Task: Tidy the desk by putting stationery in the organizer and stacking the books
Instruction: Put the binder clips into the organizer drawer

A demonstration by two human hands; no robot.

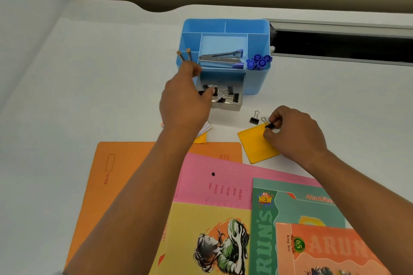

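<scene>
A blue organizer (257, 82) stands mid-desk, holding a stapler (220, 59), blue-capped pens (259, 61) and two pencils (184, 54). Its grey drawer (230, 107) is pulled out with several black binder clips (232, 94) inside. My left hand (185, 100) reaches over the drawer's left side and seems to pinch a black clip (201, 92) under the thumb. My right hand (295, 134) pinches another binder clip (269, 125) at the corner of a yellow sticky pad (254, 147). One more clip (253, 119) lies loose beside it. Three notebooks, yellow (205, 230), green (290, 205) and orange (335, 250), lie overlapping nearest me.
An orange folder (107, 176) and a pink folder (225, 183) lie under the notebooks. A second yellow pad (200, 139) with a white slip (205, 128) peeks out beside my left wrist. A dark cable slot (335, 44) runs along the desk's back right. A white partition borders the left.
</scene>
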